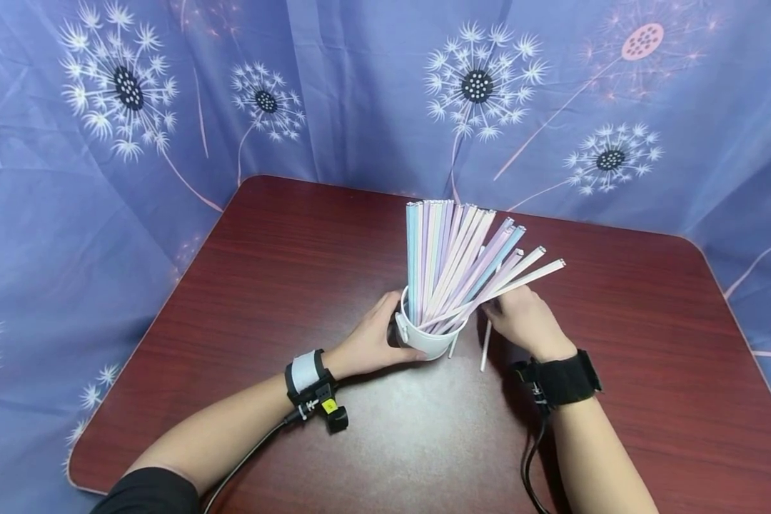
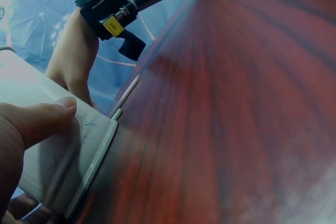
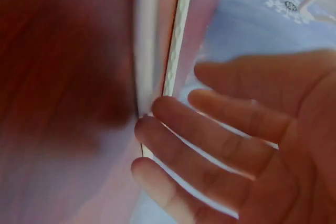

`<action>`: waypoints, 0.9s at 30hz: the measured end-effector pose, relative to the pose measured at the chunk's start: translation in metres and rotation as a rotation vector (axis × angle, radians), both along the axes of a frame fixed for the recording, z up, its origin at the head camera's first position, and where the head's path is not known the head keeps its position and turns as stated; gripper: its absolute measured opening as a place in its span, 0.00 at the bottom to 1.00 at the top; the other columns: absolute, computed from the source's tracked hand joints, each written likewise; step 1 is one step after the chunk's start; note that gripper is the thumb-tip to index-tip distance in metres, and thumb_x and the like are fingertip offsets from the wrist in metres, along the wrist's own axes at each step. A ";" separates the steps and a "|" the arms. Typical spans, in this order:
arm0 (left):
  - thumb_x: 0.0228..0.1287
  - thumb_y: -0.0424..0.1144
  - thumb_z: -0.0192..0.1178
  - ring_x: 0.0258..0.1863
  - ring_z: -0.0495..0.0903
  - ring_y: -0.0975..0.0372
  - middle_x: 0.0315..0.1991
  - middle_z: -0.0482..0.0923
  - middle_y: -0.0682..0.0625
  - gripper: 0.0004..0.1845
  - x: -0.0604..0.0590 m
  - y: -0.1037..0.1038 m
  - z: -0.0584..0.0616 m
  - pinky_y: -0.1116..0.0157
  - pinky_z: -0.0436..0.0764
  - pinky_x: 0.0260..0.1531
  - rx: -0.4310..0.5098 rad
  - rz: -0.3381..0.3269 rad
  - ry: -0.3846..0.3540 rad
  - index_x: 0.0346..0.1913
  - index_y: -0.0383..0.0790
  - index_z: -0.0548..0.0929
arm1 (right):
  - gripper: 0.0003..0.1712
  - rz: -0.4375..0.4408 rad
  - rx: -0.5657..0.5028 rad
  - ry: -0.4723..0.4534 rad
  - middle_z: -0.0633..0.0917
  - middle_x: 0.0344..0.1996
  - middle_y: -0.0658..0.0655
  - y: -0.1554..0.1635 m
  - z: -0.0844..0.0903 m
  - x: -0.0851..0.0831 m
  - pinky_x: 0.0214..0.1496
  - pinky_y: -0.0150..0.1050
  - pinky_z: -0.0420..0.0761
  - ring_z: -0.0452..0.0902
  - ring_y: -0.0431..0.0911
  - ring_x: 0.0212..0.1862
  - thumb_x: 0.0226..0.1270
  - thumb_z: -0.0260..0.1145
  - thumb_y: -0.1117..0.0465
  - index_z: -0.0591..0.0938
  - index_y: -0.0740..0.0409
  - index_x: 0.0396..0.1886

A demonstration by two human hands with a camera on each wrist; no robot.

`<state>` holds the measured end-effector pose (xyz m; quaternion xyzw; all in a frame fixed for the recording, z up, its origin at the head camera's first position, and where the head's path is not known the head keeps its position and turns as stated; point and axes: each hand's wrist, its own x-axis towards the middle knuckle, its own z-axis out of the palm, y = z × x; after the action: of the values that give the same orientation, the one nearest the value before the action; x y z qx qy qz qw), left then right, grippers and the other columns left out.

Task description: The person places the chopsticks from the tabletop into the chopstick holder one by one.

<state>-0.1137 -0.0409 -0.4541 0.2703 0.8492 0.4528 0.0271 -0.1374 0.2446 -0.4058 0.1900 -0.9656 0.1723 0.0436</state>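
Note:
A white cup [image 1: 427,344] stands on the dark red table [image 1: 283,271], and several pastel straws [image 1: 452,250] fan up and to the right out of it. My left hand [image 1: 368,343] grips the cup's left side, its thumb [image 2: 44,116] pressed on the cup wall [image 2: 52,156]. Just right of the cup my right hand [image 1: 523,321] rests low on the table. Its straight fingers [image 3: 178,129] touch a white straw [image 3: 176,40]. Two loose straws [image 1: 485,348] lie on the table between the cup and that hand.
A blue curtain [image 1: 103,143] printed with dandelions hangs close behind and around the table. Cables run from the black wrist bands [image 1: 562,378] toward the near table edge. The table's rounded corners show at the back.

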 end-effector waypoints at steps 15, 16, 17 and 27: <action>0.43 0.58 0.76 0.64 0.64 0.66 0.64 0.65 0.57 0.54 0.000 0.000 0.001 0.60 0.66 0.66 0.002 -0.001 -0.008 0.73 0.55 0.57 | 0.18 -0.213 -0.111 -0.049 0.80 0.32 0.67 0.017 -0.008 -0.008 0.35 0.59 0.79 0.79 0.63 0.36 0.52 0.72 0.67 0.78 0.65 0.43; 0.43 0.58 0.76 0.64 0.64 0.66 0.64 0.65 0.57 0.54 0.000 0.001 0.001 0.61 0.66 0.66 0.001 -0.001 -0.008 0.73 0.55 0.57 | 0.16 -0.220 -0.096 -0.117 0.79 0.30 0.65 0.017 -0.004 -0.007 0.33 0.56 0.78 0.78 0.60 0.32 0.52 0.72 0.67 0.77 0.66 0.40; 0.43 0.58 0.76 0.64 0.64 0.66 0.64 0.65 0.57 0.54 0.000 0.001 0.001 0.61 0.66 0.66 -0.001 -0.001 -0.007 0.73 0.55 0.57 | 0.14 -0.231 -0.073 -0.187 0.78 0.27 0.63 0.018 0.000 -0.007 0.30 0.52 0.78 0.77 0.57 0.29 0.53 0.71 0.67 0.77 0.66 0.37; 0.43 0.57 0.77 0.64 0.64 0.66 0.64 0.66 0.57 0.54 0.000 0.000 0.002 0.61 0.65 0.66 0.001 0.001 -0.016 0.73 0.54 0.58 | 0.13 -0.314 0.048 -0.401 0.76 0.12 0.52 0.021 0.013 -0.006 0.21 0.39 0.71 0.73 0.46 0.18 0.61 0.65 0.61 0.76 0.59 0.19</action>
<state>-0.1139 -0.0404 -0.4525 0.2663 0.8489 0.4553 0.0337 -0.1436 0.2655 -0.3929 0.0008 -0.9763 0.1749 -0.1272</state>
